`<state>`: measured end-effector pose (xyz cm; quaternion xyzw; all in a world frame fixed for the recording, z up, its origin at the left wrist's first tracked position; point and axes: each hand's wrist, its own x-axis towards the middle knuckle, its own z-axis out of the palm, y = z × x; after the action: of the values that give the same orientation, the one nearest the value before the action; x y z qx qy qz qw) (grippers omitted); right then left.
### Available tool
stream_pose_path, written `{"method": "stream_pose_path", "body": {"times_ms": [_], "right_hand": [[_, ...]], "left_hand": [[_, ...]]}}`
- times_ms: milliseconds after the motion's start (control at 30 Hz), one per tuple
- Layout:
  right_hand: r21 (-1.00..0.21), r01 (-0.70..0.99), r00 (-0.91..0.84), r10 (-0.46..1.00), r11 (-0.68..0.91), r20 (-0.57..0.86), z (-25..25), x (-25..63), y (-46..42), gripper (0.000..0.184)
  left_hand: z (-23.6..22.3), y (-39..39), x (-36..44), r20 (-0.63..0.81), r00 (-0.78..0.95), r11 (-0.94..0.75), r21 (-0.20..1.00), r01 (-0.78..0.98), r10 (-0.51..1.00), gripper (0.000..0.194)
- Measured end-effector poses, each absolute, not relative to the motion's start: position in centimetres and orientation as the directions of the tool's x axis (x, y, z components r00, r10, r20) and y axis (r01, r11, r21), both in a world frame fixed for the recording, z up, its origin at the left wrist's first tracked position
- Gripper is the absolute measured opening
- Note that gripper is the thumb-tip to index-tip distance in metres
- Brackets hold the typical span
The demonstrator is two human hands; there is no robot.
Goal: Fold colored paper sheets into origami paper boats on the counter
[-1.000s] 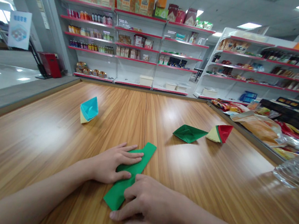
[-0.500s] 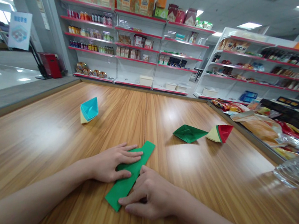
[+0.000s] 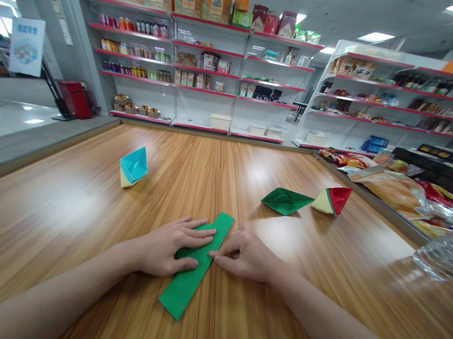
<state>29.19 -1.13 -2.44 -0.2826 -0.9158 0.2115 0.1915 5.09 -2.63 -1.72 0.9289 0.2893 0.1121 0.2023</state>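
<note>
A long folded strip of green paper (image 3: 187, 285) lies on the wooden table (image 3: 73, 214) in front of me, slanting from near left to far right. My left hand (image 3: 171, 245) rests flat on the strip's middle, fingers stretched out across it. My right hand (image 3: 245, 255) sits at the strip's right edge, fingers curled and pressed together with the fingertips on the fold. Three folded paper boats stand further back: a cyan and yellow boat (image 3: 133, 167) at the left, a green boat (image 3: 285, 200) and a red and yellow boat (image 3: 332, 200) at the right.
A clear plastic bottle (image 3: 452, 251) lies at the table's right edge. Snack packets (image 3: 390, 190) fill a bin along the right side. Store shelves (image 3: 207, 75) with goods line the back wall. A red box (image 3: 75, 98) stands on the floor at the left.
My right hand has slid up along the strip's right edge, from its near end to its middle. My left hand and the paper have stayed in place.
</note>
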Motion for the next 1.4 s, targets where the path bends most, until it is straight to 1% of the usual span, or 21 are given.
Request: {"method": "stream_pose_path", "body": {"times_ms": [100,167,267,467,600,800,900,967,1000,1067,1133,1167,1300,1400], "right_hand": [[-0.469,0.548,-0.683,0.695,0.692,0.227,-2.8,29.7,-0.1,0.04],[-0.477,0.614,-0.603,0.764,0.629,0.231,-2.9,29.8,0.4,0.041],[-0.497,0.666,-0.519,0.824,0.556,0.227,-2.9,29.8,0.7,0.04],[-0.503,0.72,-0.404,0.878,0.478,0.257,-2.6,29.9,0.9,0.04],[-0.5,0.736,-0.361,0.889,0.457,0.283,-2.8,30.0,1.1,0.039],[-0.464,0.774,-0.319,0.898,0.431,0.302,-3.1,30.4,1.6,0.044],[-0.463,0.76,-0.332,0.885,0.456,0.326,-3.3,30.3,1.2,0.043],[-0.453,0.711,-0.409,0.84,0.538,0.356,-3.2,30.0,0.6,0.04],[-0.446,0.661,-0.478,0.797,0.603,0.37,-3.2,29.8,0.2,0.038],[-0.437,0.512,-0.647,0.666,0.74,0.371,-3.0,29.3,-0.7,0.033],[-0.458,0.39,-0.752,0.563,0.799,0.342,-2.8,28.9,-1.3,0.029],[-0.475,0.365,-0.772,0.545,0.801,0.327,-2.8,28.8,-1.4,0.028],[-0.507,0.417,-0.742,0.605,0.754,0.289,-2.7,29.0,-1.0,0.027],[-0.521,0.468,-0.691,0.663,0.714,0.287,-3.1,29.4,-0.4,0.027]], "left_hand": [[-1.6,-2.7,5.1,0.089,0.808,-0.748,0.448,0.489,0.582,0.058],[-1.5,-2.7,5.1,0.082,0.81,-0.748,0.447,0.491,0.581,0.059],[-1.5,-2.7,5.1,0.075,0.811,-0.75,0.438,0.496,0.58,0.06],[-1.5,-2.7,5.2,0.074,0.811,-0.749,0.44,0.495,0.58,0.059],[-1.5,-2.7,5.1,0.084,0.812,-0.75,0.448,0.487,0.578,0.06],[-1.6,-2.7,5.1,0.081,0.813,-0.753,0.437,0.491,0.577,0.06],[-1.5,-2.7,5.1,0.076,0.81,-0.752,0.431,0.499,0.581,0.06],[-1.5,-2.7,5.1,0.078,0.808,-0.749,0.436,0.499,0.584,0.06],[-1.5,-2.7,5.1,0.081,0.807,-0.747,0.441,0.497,0.585,0.06],[-1.6,-2.6,5.1,0.086,0.808,-0.747,0.448,0.491,0.583,0.059],[-1.7,-2.6,5.1,0.091,0.81,-0.749,0.452,0.484,0.579,0.058],[-1.7,-2.6,5.1,0.093,0.811,-0.749,0.455,0.481,0.577,0.058],[-1.8,-2.6,5.1,0.095,0.808,-0.743,0.467,0.479,0.581,0.058],[-1.7,-2.7,5.1,0.089,0.807,-0.743,0.461,0.486,0.583,0.058]]}}
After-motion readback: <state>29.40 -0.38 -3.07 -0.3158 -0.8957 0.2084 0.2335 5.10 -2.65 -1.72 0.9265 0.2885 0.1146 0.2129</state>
